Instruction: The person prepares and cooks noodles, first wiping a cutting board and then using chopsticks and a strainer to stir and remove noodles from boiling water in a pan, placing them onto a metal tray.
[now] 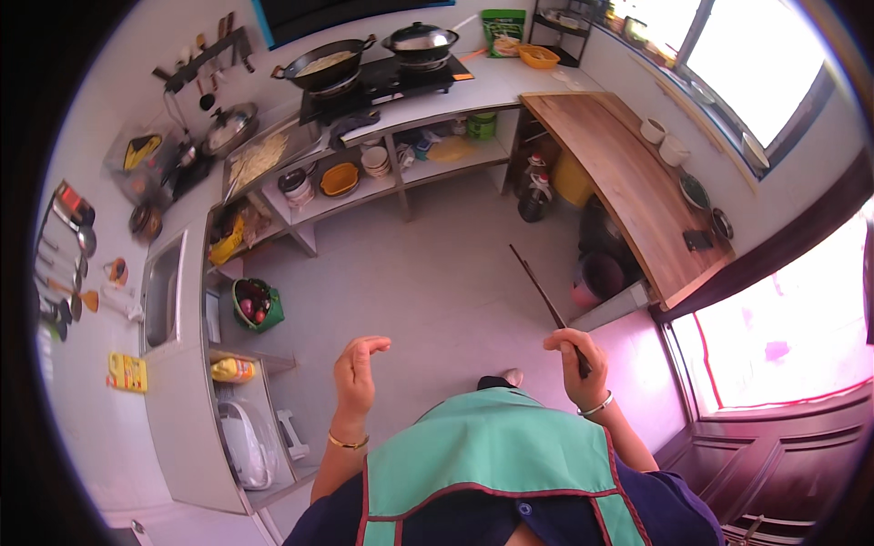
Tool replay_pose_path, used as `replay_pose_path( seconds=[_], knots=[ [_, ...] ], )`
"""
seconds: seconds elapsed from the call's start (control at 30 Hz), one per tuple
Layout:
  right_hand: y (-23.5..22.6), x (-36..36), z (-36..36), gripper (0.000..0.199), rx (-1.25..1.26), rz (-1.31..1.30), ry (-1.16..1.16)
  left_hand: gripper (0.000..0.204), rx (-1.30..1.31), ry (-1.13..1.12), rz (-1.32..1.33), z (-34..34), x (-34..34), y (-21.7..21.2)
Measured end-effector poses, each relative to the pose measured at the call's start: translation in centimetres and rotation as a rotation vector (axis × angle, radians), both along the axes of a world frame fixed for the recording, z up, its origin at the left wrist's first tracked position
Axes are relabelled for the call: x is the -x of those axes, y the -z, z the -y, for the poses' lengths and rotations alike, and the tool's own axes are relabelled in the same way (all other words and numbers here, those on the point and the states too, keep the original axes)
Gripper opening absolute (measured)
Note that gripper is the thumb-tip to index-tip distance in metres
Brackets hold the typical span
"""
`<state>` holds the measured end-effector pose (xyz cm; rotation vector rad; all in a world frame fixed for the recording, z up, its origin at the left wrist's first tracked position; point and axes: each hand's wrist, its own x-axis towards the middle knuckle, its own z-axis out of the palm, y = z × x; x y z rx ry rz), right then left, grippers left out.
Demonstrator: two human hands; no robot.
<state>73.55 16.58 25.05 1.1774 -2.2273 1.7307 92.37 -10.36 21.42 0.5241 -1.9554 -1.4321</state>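
1. Hands: two, a left hand (355,384) and a right hand (577,359).
2. Long dark sticks (539,289) in the right hand: apparently two, close together.
3. Bracelets (594,406): two, one per wrist.
4. Aprons: one green apron (482,444).
5. Pans on the black stove (382,89), along the counter's far edge: two, an open wok (323,65) and a lidded pan (420,41).
6. Orange baskets near the counter's far right corner: one basket (539,56).
7. White cups (674,150) along the wooden counter's wall-side edge: two.
8. Sinks in the left counter: one sink (164,291).
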Motion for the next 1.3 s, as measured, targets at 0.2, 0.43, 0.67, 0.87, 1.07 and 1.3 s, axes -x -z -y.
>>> replay_pose_path(
  seconds=[0.2,0.43,0.67,0.87,1.07,1.3],
  knots=[
    [0.6,7.0,-3.1,0.012,0.049,-0.008,0.132,0.038,0.096,0.140,-0.025,-1.3,10.2,-1.3],
    [-0.3,15.7,-8.9,0.014,0.073,-0.099,0.224,0.039,0.084,0.281,-0.048,-5.6,22.5,-1.5],
    [0.8,19.0,-16.2,0.013,0.052,-0.013,0.517,0.036,0.093,0.617,-0.019,-11.2,34.7,-2.5],
    [2.8,20.5,-18.4,0.011,0.097,0.088,0.749,0.036,0.045,0.850,-0.032,-13.5,44.4,-1.1],
    [2.9,25.7,-16.7,0.011,0.173,0.150,0.888,0.039,0.052,1.046,-0.043,-14.3,54.2,-1.3],
    [-0.1,36.1,-14.5,0.012,-0.167,0.092,0.849,0.029,0.030,0.991,-0.044,-9.3,64.6,-1.8]
  ],
)
